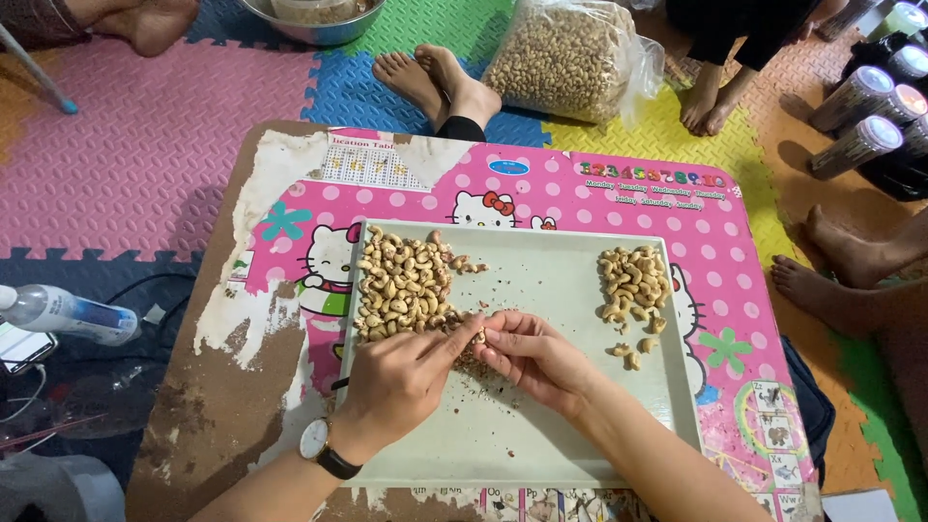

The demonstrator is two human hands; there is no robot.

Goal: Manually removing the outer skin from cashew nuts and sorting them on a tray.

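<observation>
1. Head view: a pale grey-green tray (580, 425) is set on a low pink cartoon-print table (580, 193) with its covering peeled off along the left side.
2. Both hands are brought together over the middle of the tray. The left hand (396, 382), with a watch (317, 443) worn on its wrist, is curled with the fingertips pressed in, and the right hand (532, 353) is closed the same way.
3. One cashew (478, 335) is pinched between the fingertips of both hands, so each grip is closed on that same nut, right at the tray's centre.
4. A big cashew pile (406, 285) is heaped at the tray's upper left, just beside the left fingers.
5. A smaller pile (633, 280) is stacked at the upper right, well apart from the first, with a few loose nuts just below it.
6. Brown skin crumbs (469, 362) are scattered under the hands.
7. Beyond the table, a clear bag of nuts (565, 58) and a metal bowl (314, 24) are seen on the foam floor mats (145, 145), and other people's bare feet are spotted around.
</observation>
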